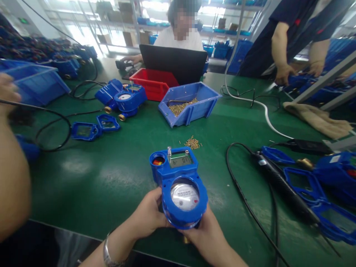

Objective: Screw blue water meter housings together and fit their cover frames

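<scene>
A blue water meter [184, 213] with a round white dial and a small digital display is held over the near part of the green table [119, 193]. My left hand [148, 211] grips its left side, thumb against the lower body. On the lower right my right hand [204, 233] wraps round the same meter, its fingertips hidden beneath. A bit of brass fitting [185, 239] shows below the meter, between the hands. Just beyond the meter lies a small heap of brass screws [192, 143].
A blue bin [194, 109] holds many brass screws, beside a red bin [151, 87]. More meters [128, 98] and blue covers [85, 130] lie left. A black electric screwdriver [283, 185] with its cable lies right, near other blue covers. Other people work around the table.
</scene>
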A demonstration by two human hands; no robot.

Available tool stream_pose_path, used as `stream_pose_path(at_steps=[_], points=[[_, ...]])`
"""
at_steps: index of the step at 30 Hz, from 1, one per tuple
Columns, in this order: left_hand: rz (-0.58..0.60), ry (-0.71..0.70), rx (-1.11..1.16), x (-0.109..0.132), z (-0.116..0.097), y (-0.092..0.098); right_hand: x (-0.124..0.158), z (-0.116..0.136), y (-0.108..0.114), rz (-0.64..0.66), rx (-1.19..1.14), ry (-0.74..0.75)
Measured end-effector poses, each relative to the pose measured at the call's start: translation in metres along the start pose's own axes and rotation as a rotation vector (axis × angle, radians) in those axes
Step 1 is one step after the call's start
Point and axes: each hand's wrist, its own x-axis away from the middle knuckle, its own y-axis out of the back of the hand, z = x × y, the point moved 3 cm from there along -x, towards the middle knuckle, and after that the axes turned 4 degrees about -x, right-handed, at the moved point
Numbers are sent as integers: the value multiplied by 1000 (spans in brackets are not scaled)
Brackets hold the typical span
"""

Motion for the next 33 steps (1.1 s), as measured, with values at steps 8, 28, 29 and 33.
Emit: stream_pose_path(at_steps=[8,28,29,33], points=[[-124,-56,67,3,8,-2,1,-7,-15,-116,104,250],[-322,-16,68,11,22,-11,2,14,3,66,223,94],[-298,-6,61,11,22,-11,2,24,12,109,281,40],[-269,7,-23,12,16,-15,-1,74,42,-12,388,9]])
